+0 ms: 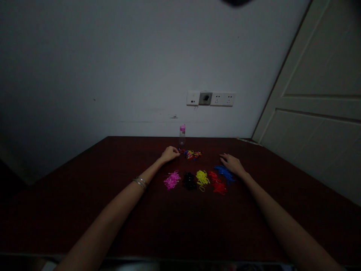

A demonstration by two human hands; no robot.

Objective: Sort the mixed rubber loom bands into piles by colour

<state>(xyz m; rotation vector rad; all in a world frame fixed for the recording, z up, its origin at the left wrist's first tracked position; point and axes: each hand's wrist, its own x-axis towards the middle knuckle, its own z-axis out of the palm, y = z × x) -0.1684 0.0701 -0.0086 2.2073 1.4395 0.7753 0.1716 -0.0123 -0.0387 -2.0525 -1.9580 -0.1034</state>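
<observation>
My left hand (170, 154), fingers curled together, rests at the left end of a mixed-colour pile of rubber bands (192, 154); whatever its fingertips hold is too small to make out. Just above the blue rubber bands (225, 172) lies my right hand (231, 163), fingers stretched out over the table and nothing seen in them. Separate heaps run in a row nearer me: pink rubber bands (172, 180), black rubber bands (189, 181), yellow rubber bands (202, 177) and red rubber bands (217, 183). One yellow loop sits at the near edge of its heap.
A clear bottle with a pink cap (182, 135) stands upright behind the mixed pile. The dark red table (180, 222) reaches back to a pale wall (126, 75) with sockets (222, 99). A white panelled door (316, 109) is at the right. The light is dim.
</observation>
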